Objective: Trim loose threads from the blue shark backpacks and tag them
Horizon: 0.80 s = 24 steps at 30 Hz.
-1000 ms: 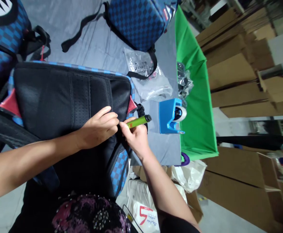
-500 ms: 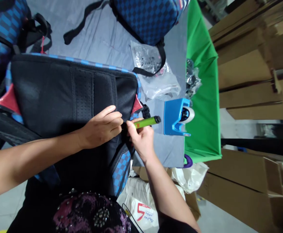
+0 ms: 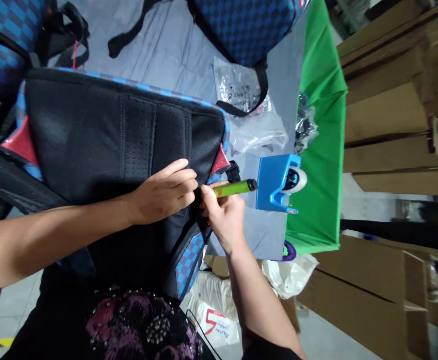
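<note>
A backpack with a black padded back panel and blue checkered edges lies in front of me, back side up. My right hand is closed around a green marker pen with a black end, its other end pointing at the backpack's lower right side. My left hand rests on the back panel with its fingers curled, close to my right fingertips. What lies between the left fingers is hidden. Red triangular patches sit at the backpack's sides.
A blue tape dispenser stands right of my right hand, beside a green fabric bin. Clear plastic bags lie on the grey cloth-covered table. More checkered backpacks are at the back and left. Cardboard boxes stand at right.
The whole scene has shifted slightly right in view as the camera moved. Both hands keep nearly the same place on the backpack, and the marker pen stays in my right hand.
</note>
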Each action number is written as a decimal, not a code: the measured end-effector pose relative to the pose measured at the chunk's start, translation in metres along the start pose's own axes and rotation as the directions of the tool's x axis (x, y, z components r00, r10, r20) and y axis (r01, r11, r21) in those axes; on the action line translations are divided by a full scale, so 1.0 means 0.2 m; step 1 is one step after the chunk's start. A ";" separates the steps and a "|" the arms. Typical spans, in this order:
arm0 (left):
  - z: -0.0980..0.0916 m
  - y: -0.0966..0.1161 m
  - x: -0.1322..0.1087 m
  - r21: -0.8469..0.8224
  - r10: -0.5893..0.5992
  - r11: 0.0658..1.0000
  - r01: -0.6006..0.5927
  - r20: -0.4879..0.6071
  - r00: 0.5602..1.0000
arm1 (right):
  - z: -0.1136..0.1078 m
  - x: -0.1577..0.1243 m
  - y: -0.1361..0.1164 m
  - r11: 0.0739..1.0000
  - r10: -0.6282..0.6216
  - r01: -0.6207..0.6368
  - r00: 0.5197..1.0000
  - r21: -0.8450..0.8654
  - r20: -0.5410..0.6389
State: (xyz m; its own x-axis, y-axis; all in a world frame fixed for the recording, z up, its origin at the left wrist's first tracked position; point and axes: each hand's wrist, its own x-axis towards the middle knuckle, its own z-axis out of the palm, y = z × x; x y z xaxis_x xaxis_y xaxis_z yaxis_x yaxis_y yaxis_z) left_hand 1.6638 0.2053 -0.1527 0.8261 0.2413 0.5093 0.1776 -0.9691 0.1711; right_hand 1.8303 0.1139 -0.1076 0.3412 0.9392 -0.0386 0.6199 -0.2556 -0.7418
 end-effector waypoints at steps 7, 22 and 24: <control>-0.01 0.00 0.00 -0.042 -0.020 0.999 0.021 0.021 1.000 | 0.00 -0.01 0.00 0.999 0.022 -0.023 0.999 -0.032 -0.035; -0.02 0.00 -0.01 0.090 0.042 0.995 -0.036 -0.071 0.997 | 0.02 -0.07 0.01 0.995 0.069 -0.061 0.993 0.078 -0.092; -0.02 0.00 -0.01 0.105 0.065 0.993 -0.053 -0.116 0.991 | 0.01 -0.08 0.01 0.986 0.128 -0.113 0.984 0.120 -0.126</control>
State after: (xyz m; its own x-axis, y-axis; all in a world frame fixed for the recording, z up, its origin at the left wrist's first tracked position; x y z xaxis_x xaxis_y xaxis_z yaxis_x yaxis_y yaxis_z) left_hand 1.6593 0.2050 -0.1501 0.7682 0.1818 0.6139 0.1884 -0.9806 0.0547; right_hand 1.8241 0.0982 -0.1108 0.5040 0.8623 -0.0490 0.4876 -0.3309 -0.8079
